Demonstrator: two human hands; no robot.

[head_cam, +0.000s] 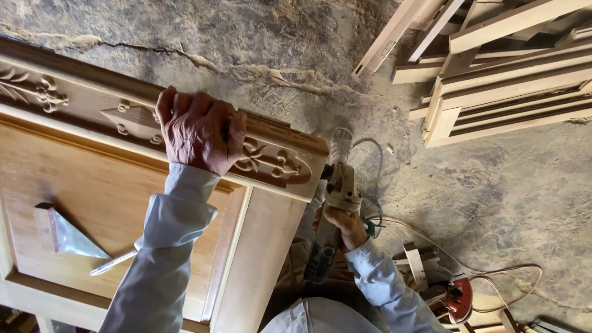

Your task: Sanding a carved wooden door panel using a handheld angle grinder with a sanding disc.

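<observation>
My left hand (200,129) is clamped over the far edge of a carved wooden door (92,185), its fingers wrapped round the ornamented rail. My right hand (342,225) grips a grey handheld power tool (340,182). The tool's head sits against the door's right end, just beside the carved corner. The tool's dark rear handle (320,262) points back toward my body. Both sleeves are light grey.
On the door panel lie a triangular wooden block (61,234) and a thin white stick (114,262). Wooden frames and slats (505,80) are stacked at the top right. A red power tool (456,296) and a cord (487,271) lie on the dusty concrete floor.
</observation>
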